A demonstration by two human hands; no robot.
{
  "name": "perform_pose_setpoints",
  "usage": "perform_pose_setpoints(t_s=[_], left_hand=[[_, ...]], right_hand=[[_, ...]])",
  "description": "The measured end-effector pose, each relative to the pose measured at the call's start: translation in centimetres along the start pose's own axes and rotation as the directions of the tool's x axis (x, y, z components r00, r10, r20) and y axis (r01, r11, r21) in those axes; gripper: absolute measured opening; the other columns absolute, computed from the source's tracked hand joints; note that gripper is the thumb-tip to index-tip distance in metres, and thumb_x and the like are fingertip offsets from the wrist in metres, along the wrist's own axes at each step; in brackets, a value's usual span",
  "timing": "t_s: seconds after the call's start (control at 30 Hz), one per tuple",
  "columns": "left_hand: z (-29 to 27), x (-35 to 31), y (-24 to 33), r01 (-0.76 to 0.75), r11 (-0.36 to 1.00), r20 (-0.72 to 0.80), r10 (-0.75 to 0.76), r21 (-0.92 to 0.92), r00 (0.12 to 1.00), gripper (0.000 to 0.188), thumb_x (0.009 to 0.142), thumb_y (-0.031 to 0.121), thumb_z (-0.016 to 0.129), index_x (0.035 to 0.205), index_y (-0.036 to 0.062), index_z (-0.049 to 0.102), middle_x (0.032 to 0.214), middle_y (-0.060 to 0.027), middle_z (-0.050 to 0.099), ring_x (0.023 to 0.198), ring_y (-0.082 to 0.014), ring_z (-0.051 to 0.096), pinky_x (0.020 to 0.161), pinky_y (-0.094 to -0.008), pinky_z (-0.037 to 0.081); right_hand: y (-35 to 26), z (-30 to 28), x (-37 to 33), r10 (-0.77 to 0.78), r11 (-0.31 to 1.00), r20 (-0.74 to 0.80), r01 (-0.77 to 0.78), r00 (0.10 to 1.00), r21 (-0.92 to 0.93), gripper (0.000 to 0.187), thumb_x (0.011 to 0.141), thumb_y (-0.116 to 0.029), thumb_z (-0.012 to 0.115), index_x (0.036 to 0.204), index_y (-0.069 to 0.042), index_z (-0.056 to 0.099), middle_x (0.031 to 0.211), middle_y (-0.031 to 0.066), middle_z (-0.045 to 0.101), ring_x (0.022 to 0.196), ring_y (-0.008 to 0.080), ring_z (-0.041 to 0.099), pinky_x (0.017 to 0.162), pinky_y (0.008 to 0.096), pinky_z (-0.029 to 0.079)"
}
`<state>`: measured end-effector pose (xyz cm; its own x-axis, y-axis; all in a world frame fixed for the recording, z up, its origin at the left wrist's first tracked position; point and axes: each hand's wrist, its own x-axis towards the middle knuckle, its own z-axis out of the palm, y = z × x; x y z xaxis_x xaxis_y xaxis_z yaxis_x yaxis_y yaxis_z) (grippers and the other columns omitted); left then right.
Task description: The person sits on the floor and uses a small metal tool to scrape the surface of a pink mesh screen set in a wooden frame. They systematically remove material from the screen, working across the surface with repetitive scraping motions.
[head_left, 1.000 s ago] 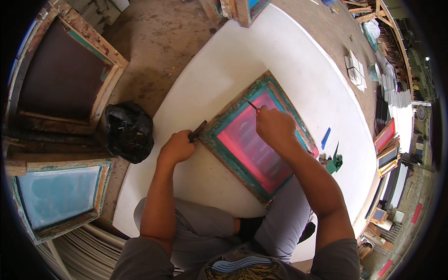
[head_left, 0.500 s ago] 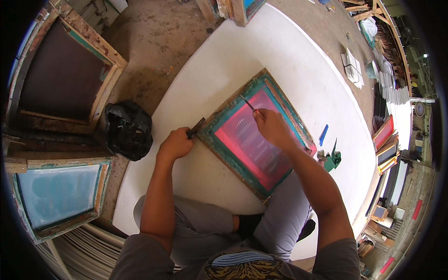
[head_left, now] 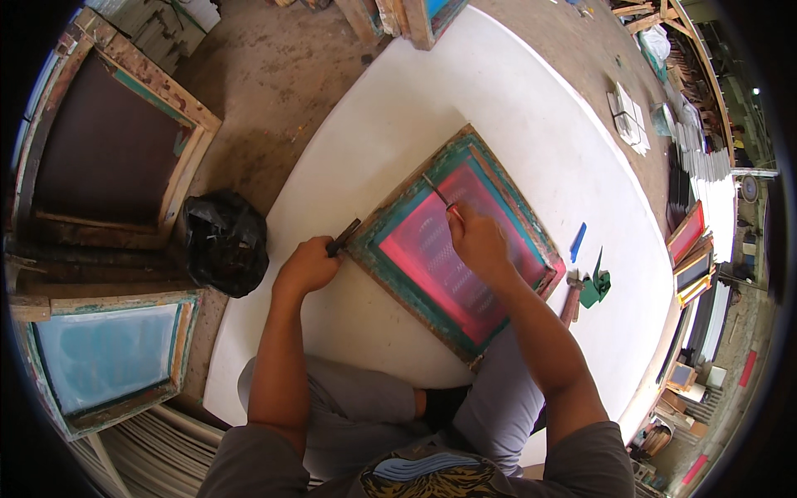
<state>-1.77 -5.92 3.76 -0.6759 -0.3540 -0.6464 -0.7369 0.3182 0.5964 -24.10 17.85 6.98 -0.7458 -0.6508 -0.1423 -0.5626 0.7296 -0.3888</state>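
A screen-printing frame (head_left: 397, 187) with worn green and brown wooden sides lies turned cornerwise on the white tabletop. Its mesh (head_left: 448, 241) is pink with rows of small pale marks and a blue border. My right hand (head_left: 481, 241) is closed around the red handle of a screwdriver (head_left: 437, 192) above the mesh. The shaft's tip reaches the far left side's inner edge. At the frame's left corner, my left hand (head_left: 309, 264) grips a dark tool that looks like pliers (head_left: 344, 236), its jaws against or right beside the wood.
Right of the frame lie a hammer (head_left: 571, 300), a blue strip (head_left: 578, 241) and a crumpled green piece (head_left: 595, 287). Two more screen frames, one dark (head_left: 108, 149) and one pale blue (head_left: 108, 353), stand at the left beside a black plastic bag (head_left: 222, 241). My crossed legs touch the near side.
My right hand has shifted slightly down and left, with the screwdriver tip a little nearer the frame's left side. More of the hammer shows beside my forearm. My left hand has barely moved.
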Motion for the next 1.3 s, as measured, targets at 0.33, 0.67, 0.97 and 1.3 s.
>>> perform_pose_setpoints(t_s=[0.33, 0.67, 0.97, 1.3], left_hand=[[0.1, 0.3, -0.3, 0.016, 0.996, 0.016, -0.015, -0.086, 1.000, 0.037, 0.092, 0.024, 0.071, 0.117, -0.0042, 0.074, 0.098, -0.0224, 0.077, 0.091, -0.0322, 0.072, 0.084, -0.0419, 0.054], [-0.1, 0.3, -0.5, 0.005, 0.997, 0.024, -0.004, -0.079, 1.000, 0.036, 0.092, 0.022, 0.070, 0.116, -0.0048, 0.074, 0.096, -0.0223, 0.077, 0.088, -0.0312, 0.072, 0.082, -0.0423, 0.054], [-0.3, 0.2, -0.2, -0.004, 0.999, 0.044, 0.006, -0.053, 0.999, 0.034, 0.093, 0.025, 0.069, 0.113, -0.0030, 0.074, 0.102, -0.0269, 0.076, 0.097, -0.0428, 0.073, 0.087, -0.0474, 0.055], [0.2, 0.3, -0.2, -0.006, 1.000, 0.012, 0.007, -0.023, 1.000, 0.037, 0.092, 0.023, 0.070, 0.116, -0.0041, 0.073, 0.104, -0.0264, 0.077, 0.098, -0.0408, 0.074, 0.088, -0.0460, 0.055]], right_hand=[[0.9, -2.2, 1.7, 0.342, 0.773, 0.350, -0.473, 0.872, 0.422, 0.042, 0.106, -0.044, 0.063, 0.118, -0.006, 0.078, 0.072, 0.0124, 0.068, 0.060, 0.0229, 0.067, 0.053, 0.0390, 0.051], [-0.8, -1.2, 0.6, 0.117, 0.993, 0.005, -0.117, 0.993, 0.009, 0.030, 0.104, -0.036, 0.062, 0.122, -0.017, 0.076, 0.098, 0.0205, 0.078, 0.091, 0.0441, 0.075, 0.082, 0.0549, 0.058], [-0.8, -1.9, 0.3, 0.125, 0.992, -0.002, -0.125, 0.992, -0.029, 0.029, 0.105, -0.037, 0.061, 0.121, -0.017, 0.075, 0.092, 0.0200, 0.078, 0.090, 0.0434, 0.075, 0.080, 0.0570, 0.058], [-4.2, -3.5, 2.0, 0.167, 0.937, 0.140, -0.113, 0.976, -0.331, 0.032, 0.107, -0.029, 0.054, 0.115, -0.005, 0.073, 0.093, 0.0185, 0.078, 0.088, 0.0432, 0.076, 0.081, 0.0565, 0.059]])
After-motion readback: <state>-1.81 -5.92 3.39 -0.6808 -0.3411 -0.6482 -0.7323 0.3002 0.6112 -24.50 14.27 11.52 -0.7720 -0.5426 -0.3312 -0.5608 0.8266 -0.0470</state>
